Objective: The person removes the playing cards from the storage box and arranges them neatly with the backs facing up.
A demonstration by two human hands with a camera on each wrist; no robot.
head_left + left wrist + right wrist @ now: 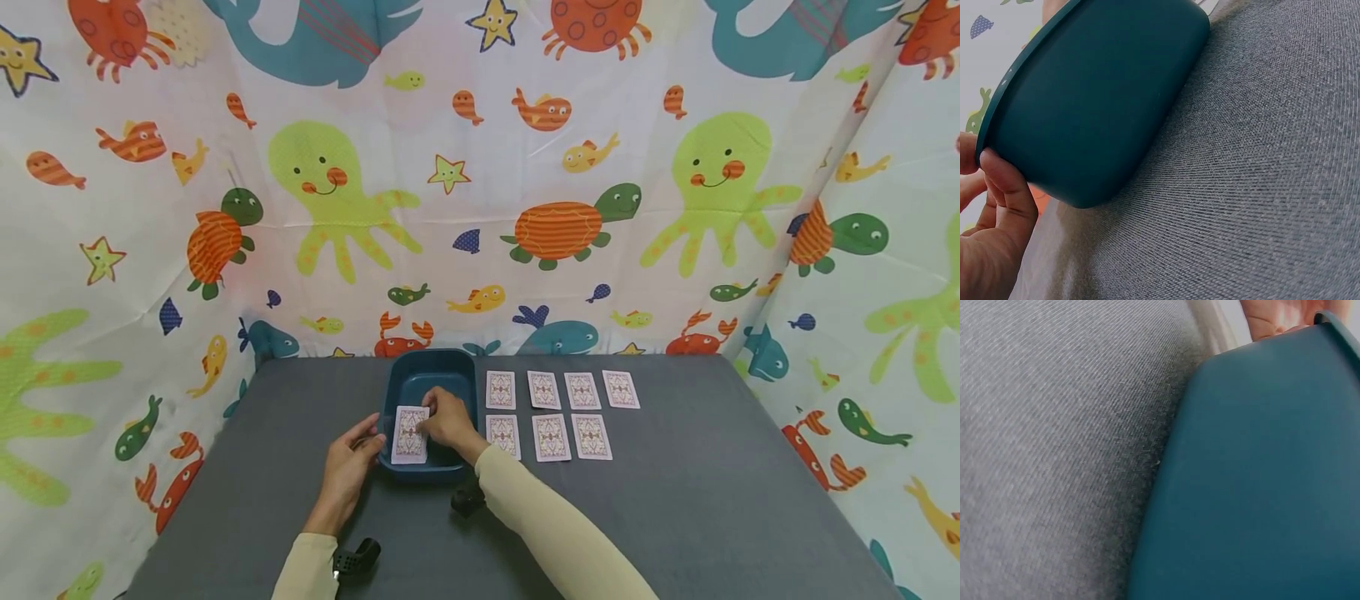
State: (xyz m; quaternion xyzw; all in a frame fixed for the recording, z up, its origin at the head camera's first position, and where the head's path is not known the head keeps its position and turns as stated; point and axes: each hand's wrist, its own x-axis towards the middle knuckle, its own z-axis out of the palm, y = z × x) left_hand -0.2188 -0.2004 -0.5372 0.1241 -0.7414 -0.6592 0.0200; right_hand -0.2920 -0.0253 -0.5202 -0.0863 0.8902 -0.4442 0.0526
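A blue plastic tub (pixel 450 358) stands on the grey table, its outer wall filling much of both wrist views. My left hand (pixel 347 471) is at the tub's left side; in the left wrist view its thumb and fingers pinch the rim (pixel 999 103). Over the tub's near left part, my right hand (pixel 448 421) pinches a patterned playing card (pixel 408 442) by its right edge. The card shows its back. Whether it touches the tub's floor, I cannot tell. The tub hides the right hand's fingers in the right wrist view.
Several playing cards lie back up in two rows right of the tub, among them a near card (pixel 551 437) and a far card (pixel 621 389). A sea-animal curtain (pixel 465 233) hangs behind the grey table (pixel 697 492).
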